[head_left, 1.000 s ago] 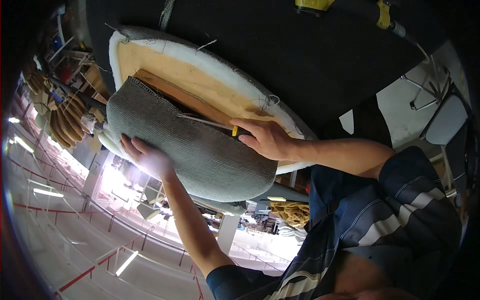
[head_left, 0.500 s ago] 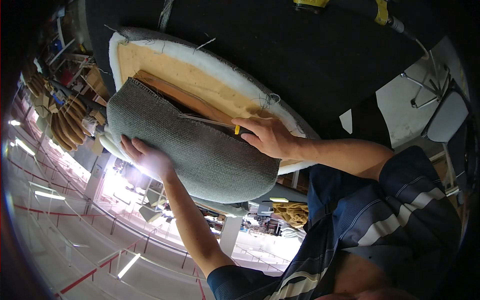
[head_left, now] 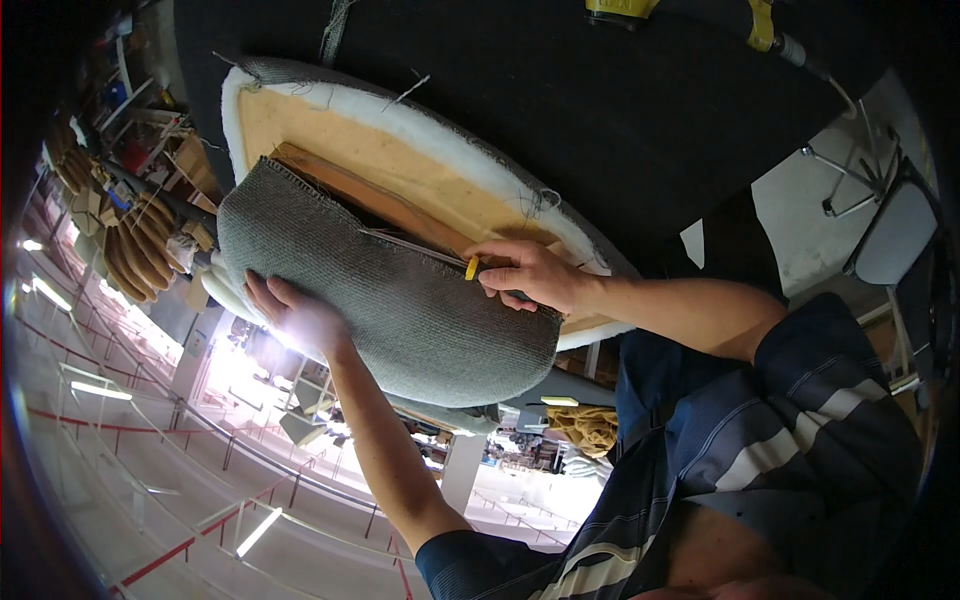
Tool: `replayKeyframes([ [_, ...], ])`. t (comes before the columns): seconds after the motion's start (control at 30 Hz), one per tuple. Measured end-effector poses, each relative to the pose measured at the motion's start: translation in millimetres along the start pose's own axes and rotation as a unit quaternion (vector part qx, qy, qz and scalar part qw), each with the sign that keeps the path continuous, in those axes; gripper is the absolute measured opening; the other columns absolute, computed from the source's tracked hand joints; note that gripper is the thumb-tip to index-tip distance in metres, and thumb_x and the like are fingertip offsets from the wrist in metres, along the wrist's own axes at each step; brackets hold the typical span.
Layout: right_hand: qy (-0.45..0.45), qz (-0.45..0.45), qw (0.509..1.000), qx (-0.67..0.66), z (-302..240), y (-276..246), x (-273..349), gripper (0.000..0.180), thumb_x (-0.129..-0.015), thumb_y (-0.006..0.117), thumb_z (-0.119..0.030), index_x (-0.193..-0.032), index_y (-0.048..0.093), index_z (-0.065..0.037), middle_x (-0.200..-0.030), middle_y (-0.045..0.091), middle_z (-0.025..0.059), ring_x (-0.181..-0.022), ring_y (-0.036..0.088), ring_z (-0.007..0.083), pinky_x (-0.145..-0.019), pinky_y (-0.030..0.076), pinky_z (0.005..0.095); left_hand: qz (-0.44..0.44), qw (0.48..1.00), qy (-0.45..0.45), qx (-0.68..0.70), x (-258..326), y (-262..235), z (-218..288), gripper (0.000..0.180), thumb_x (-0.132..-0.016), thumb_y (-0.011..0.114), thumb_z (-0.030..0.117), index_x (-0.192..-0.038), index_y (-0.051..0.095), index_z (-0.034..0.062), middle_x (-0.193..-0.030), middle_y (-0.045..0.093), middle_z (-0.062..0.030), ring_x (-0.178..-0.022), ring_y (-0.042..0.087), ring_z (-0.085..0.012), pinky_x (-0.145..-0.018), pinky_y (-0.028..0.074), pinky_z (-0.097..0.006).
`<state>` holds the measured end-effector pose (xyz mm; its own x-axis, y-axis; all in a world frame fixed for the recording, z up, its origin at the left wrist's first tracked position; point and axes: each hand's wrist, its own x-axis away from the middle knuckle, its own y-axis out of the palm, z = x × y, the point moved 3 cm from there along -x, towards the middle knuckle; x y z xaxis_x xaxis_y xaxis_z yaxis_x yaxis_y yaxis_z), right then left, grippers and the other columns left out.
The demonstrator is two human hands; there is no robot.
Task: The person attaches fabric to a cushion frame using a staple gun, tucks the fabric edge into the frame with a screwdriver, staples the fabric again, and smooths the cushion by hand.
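A rounded upholstered piece shows a woven grey fabric cover point(head_left: 400, 300), a bare wooden panel point(head_left: 400, 138) and white padding point(head_left: 440, 125) along the rim. My left hand point(head_left: 302, 312) rests with extended fingers on the near side of the grey cover. In my right hand point(head_left: 530, 275) is what looks like a screwdriver point(head_left: 471, 268), with a yellow collar, a dark handle and a long thin metal shaft. My fingers wrap its handle. The shaft lies along the cover's frayed edge, its tip at the gap beside a brown wooden strip point(head_left: 375, 195); the tip is hard to make out.
The piece lies on a black-covered work surface point(head_left: 700, 110). A yellow and black tool point(head_left: 620, 10) with a hose fitting point(head_left: 795, 50) sits at the far right. To the right is a grey chair point(head_left: 895, 225); tan curved parts point(head_left: 138, 250) hang at left.
My right hand has rolled and slid slightly toward me along the handle, showing more of the yellow collar. My left hand stays in the same place on the cover.
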<state>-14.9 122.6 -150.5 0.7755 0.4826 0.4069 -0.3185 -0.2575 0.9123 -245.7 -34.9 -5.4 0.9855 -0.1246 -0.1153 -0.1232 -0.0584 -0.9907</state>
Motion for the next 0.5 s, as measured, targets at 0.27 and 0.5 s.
replayKeyframes([
  [0.27,0.07,0.015,0.997,-0.037,1.5,3.3,-5.2,0.039,-0.096,0.063,-0.026,-0.121,0.055,0.003,-0.088,0.059,0.0078,-0.057,0.054,0.0105,-0.044,0.04,0.0257,0.001,1.0,0.0,0.008,-1.2,1.0,-4.2,0.056,-0.103,0.035,0.039,-0.145,0.043,0.0021,-0.15,0.04,-0.0216,-0.139,0.037,-0.0379,-0.116,0.027,-0.045],
  [0.5,0.019,0.102,0.964,0.246,5.7,9.6,-8.8,0.038,-0.099,0.056,-0.039,-0.105,0.065,-0.003,-0.082,0.065,0.0079,-0.064,0.06,0.0201,-0.064,0.048,0.0386,0.001,1.0,-0.004,-0.004,-0.1,-0.8,-5.1,0.054,-0.103,0.036,0.038,-0.145,0.044,0.0047,-0.151,0.039,-0.0199,-0.14,0.036,-0.0374,-0.116,0.029,-0.045],
])
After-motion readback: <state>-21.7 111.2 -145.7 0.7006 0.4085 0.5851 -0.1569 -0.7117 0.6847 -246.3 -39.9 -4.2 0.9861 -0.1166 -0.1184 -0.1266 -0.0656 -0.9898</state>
